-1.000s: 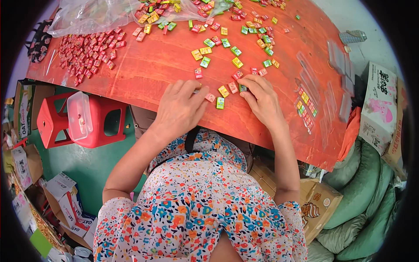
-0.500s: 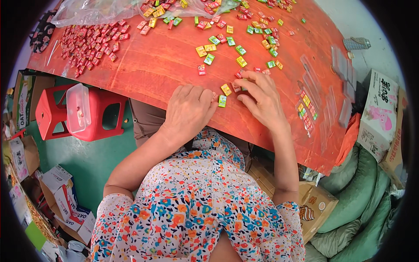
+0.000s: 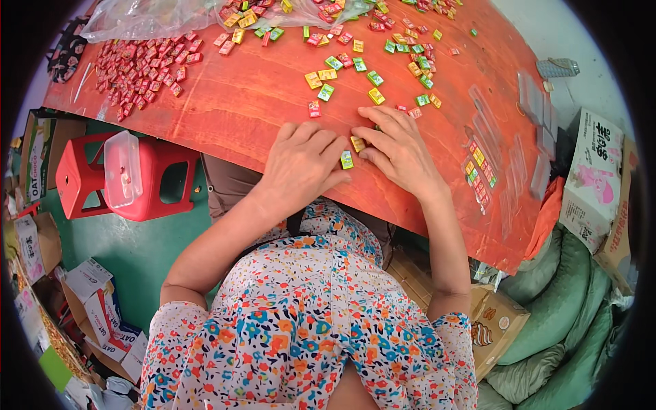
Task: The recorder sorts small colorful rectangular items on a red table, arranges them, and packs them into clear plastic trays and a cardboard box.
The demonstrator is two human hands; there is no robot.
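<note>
My left hand (image 3: 304,162) rests at the table's near edge, fingers curled downward and thumb stretched to the right. Whatever lies beneath those fingers is hidden. Just beside its fingertips stands a small green box (image 3: 347,160). My right hand (image 3: 402,152) faces it, with thumb and forefinger closing around a small yellow box (image 3: 357,143). Its other fingers arch over the tabletop and hide what is under them. Beyond the hands lie a red box (image 3: 314,109) and another yellow box (image 3: 376,96), both small and loose.
On the red table (image 3: 239,102), a heap of red boxes (image 3: 147,72) lies at the left and a clear plastic bag (image 3: 157,19) at the back. Rows of boxes (image 3: 480,167) and clear plastic strips (image 3: 509,174) lie at the right. Red stools (image 3: 154,181) stand at lower left.
My right hand has shifted slightly left, from a red box to the yellow one. My left hand has turned, its thumb now showing. The green box has barely moved.
</note>
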